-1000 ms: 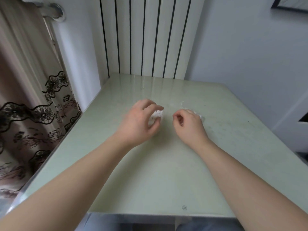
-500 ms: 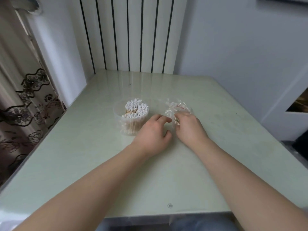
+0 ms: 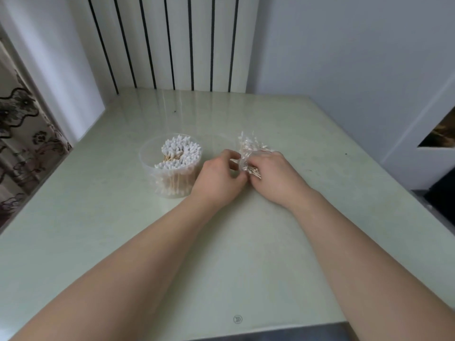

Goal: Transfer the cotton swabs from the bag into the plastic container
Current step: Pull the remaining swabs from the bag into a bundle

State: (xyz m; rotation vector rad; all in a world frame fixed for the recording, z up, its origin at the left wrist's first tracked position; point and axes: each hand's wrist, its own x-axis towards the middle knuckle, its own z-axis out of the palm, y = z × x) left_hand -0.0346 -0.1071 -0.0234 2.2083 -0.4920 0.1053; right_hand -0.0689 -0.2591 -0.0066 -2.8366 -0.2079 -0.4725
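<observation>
At the left of the pale surface, the plastic container already stands well filled with cotton swabs. Just right of it, the left hand has its grip pinching the edge of the bag. The right hand has its grip closed round the bag, where a bunch of swabs is left to move.

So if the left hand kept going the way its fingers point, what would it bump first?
Probably the crinkly clear plastic bag of cotton swabs, which the right hand grips. The left hand points straight at it, fingertips almost there; whether they touch is unclear.
</observation>
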